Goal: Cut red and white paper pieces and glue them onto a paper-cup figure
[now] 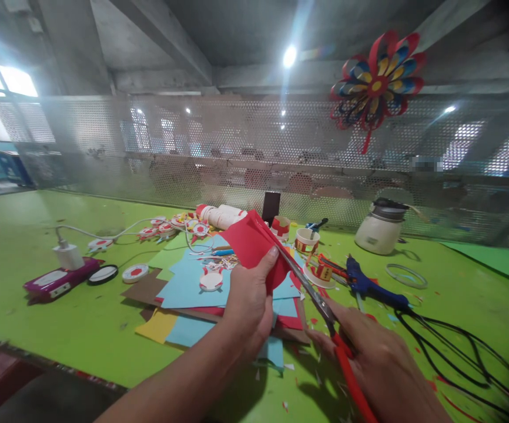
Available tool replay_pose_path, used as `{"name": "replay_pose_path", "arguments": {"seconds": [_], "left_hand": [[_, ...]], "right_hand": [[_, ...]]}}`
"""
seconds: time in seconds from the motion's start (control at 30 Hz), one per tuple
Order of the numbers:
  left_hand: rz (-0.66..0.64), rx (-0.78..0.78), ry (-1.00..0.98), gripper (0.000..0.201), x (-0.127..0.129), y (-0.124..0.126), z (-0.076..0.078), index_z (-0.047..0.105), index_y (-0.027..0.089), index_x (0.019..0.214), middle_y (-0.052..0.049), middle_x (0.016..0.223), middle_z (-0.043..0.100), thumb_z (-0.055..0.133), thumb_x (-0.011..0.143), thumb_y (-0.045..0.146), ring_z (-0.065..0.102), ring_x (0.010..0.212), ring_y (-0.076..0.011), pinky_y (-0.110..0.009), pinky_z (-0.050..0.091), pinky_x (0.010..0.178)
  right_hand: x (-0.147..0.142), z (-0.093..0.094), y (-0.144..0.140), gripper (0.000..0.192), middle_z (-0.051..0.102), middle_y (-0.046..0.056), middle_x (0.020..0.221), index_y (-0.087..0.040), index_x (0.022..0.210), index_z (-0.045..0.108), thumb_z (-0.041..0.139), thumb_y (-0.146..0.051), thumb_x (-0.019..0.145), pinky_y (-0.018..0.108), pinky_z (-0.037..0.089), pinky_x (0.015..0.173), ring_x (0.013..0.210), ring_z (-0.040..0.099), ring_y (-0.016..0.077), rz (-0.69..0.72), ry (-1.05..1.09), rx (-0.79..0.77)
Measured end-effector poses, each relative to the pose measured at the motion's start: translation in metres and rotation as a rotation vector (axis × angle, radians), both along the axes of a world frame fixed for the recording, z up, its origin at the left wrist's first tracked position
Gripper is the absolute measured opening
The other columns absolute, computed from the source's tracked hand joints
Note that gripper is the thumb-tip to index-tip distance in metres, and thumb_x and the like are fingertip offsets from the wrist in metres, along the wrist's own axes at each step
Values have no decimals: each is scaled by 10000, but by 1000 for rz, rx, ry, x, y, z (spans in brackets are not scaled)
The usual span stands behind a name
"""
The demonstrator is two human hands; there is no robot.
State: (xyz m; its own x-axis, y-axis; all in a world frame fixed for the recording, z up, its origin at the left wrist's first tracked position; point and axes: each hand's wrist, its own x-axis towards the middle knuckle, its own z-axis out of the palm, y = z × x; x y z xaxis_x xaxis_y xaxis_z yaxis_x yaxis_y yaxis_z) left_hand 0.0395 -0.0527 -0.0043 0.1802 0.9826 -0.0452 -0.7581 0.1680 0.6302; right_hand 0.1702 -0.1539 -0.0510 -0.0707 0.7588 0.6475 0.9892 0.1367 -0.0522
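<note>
Left hand: the left hand (pixel 252 294) pinches the red paper (pixel 250 235) near its lower right, thumb on top.
Red paper: held up above the stacked coloured sheets (pixel 184 288), spreading forward and leftward from the pinch; the left hand is nearer to it.
Scissors: the scissors (pixel 322 305) lie along the paper's right edge, long axis slanting forward and leftward, tips just past the left thumb; whether paper sits between the blades, I cannot tell.
Right hand: the right hand (pixel 375 349) is wrapped round the red handles.
Green tabletop: the tabletop (pixel 7 252) carries a purple power strip (pixel 56 288) leftmost, sheets mid-table, a blue glue gun (pixel 373 286) at right.
Room: windows (pixel 16 79) left, perforated screen (pixel 237 135) behind, paper flower (pixel 378 85) upper right.
</note>
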Motion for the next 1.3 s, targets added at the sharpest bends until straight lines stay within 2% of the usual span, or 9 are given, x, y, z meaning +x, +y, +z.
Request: {"name": "replay_pose_path", "arguments": {"seconds": [0.4,0.53,0.67,0.97,1.17,1.3], "left_hand": [[-6,-18,-12,343,1,3,-1,653,93,1004,-125,867,714,699,665,105,671,853,-233,-349,530,805],[1,29,-43,321,3,5,-5,651,95,985,-128,915,709,691,666,96,677,808,-235,-378,538,794],[8,17,-48,308,3,6,-4,643,86,985,-131,923,706,676,679,83,677,795,-230,-384,538,796],[-6,-6,-54,278,3,4,-4,648,66,943,-147,884,707,677,667,82,679,753,-226,-371,543,761],[44,-66,35,160,1,18,-7,645,82,803,-84,724,706,657,646,55,655,588,-173,-303,542,635],[48,-74,60,82,-3,38,-14,616,86,714,-64,628,676,621,645,42,642,556,-163,-275,533,599]], "right_hand": [[-2,-1,3,365,716,76,896,-191,1115,594,455,-431,879,307,550,641,759,677,208,59,156,-122],[-2,0,2,348,715,64,919,-216,1087,607,452,-445,875,299,547,654,769,673,207,43,215,-193],[-1,-1,3,379,710,80,942,-208,1091,605,450,-471,867,326,545,688,801,669,224,24,225,-200],[-2,-1,3,345,720,62,902,-224,1072,612,431,-446,882,286,533,632,738,669,206,58,263,-229],[-4,3,6,341,730,22,903,-281,1041,646,470,-502,850,276,521,620,750,677,203,11,262,-270],[-2,3,7,376,732,38,890,-255,997,658,446,-530,853,293,515,633,759,681,213,-5,234,-299]]}}
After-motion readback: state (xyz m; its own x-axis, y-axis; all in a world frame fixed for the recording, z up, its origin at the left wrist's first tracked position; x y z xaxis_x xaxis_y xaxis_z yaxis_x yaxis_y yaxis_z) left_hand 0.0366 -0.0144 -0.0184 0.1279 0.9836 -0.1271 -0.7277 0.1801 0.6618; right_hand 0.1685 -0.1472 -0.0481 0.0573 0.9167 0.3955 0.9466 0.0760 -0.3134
